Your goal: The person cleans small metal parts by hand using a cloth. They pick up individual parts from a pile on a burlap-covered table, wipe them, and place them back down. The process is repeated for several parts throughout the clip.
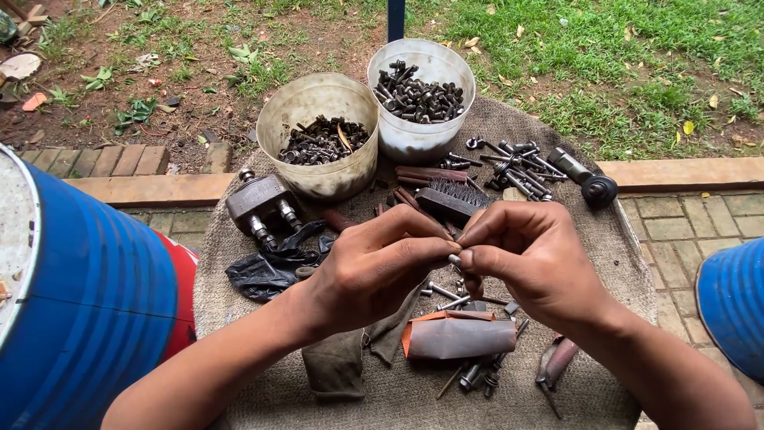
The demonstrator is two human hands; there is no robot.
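I am looking down at a burlap-covered table point(557, 382) standing between two blue drums point(95, 302), where two plastic tubs point(318, 103) are keeping sorted bolts apart from the loose bolts point(517, 163) by the wire brush point(454, 199). Above the cloth's middle, my left hand point(370, 267) and right hand point(529, 251) are meeting fingertip to fingertip, both pinching one small bolt point(454, 259), lifted clear of the clutter, likely for close handling.
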